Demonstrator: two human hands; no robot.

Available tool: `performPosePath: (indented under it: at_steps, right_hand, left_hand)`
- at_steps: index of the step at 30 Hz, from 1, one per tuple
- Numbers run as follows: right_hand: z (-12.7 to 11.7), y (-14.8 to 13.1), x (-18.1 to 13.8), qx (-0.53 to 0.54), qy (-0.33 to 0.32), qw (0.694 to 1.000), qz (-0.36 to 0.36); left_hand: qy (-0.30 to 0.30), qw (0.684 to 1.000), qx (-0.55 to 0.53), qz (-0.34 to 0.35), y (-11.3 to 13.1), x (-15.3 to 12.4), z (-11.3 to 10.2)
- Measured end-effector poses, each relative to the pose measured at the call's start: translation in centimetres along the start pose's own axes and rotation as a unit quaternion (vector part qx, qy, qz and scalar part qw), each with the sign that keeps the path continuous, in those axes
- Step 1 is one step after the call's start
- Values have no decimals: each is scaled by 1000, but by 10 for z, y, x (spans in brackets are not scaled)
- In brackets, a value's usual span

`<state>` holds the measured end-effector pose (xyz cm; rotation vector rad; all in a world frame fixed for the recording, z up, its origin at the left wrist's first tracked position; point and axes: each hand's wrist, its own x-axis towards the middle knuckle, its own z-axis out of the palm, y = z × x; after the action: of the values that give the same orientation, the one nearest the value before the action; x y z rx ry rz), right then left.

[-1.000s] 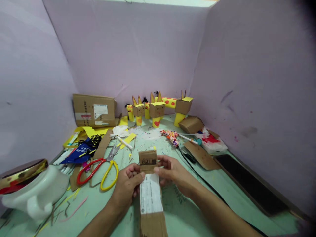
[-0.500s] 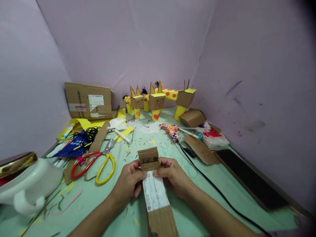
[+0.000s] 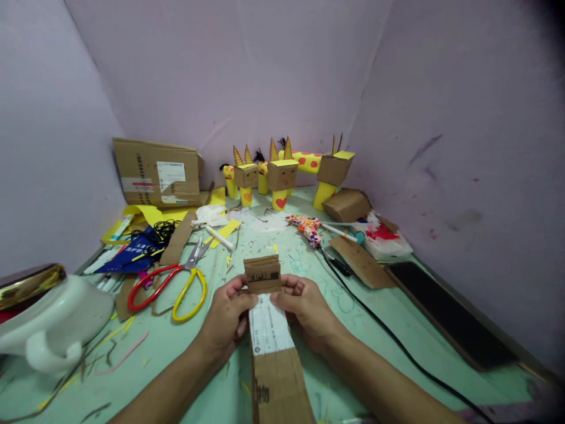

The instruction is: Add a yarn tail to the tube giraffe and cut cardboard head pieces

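A long brown cardboard strip with a white label runs from the bottom edge up to the middle of the view, its far end bent upward. My left hand grips the strip's left edge at the bend, thumb on top. From the other side, my right hand pinches the same bend. Both hands hover just above the green table.
Scissors with red and yellow handles lie left of my hands. Several yellow cardboard animal figures stand at the back. A cardboard box, cardboard scraps, a black cable, a dark slab and a white pot surround the work spot.
The camera has tilted slightly and both hands shifted a little with the strip. The grip on the bent end stays the same.
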<state>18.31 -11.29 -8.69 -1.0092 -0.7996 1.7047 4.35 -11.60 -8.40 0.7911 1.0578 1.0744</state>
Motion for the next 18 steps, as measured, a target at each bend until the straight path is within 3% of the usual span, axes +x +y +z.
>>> performPosePath:
  at_steps: [7, 11, 15, 18]
  right_hand:
    - [-3, 2, 0, 13, -19, 1000, -14]
    - [-5, -6, -4, 23, -62, 997, 50]
    - [-8, -14, -3, 86, -117, 981, 129]
    - [-10, -14, -2, 112, -119, 973, 162]
  left_hand:
    - [11, 998, -54, 7, 4, -5, 3]
    - [29, 999, -5, 17, 10, -11, 4]
    - [73, 990, 76, 95, 13, -14, 0]
    - [66, 979, 132, 141, 13, -14, -2]
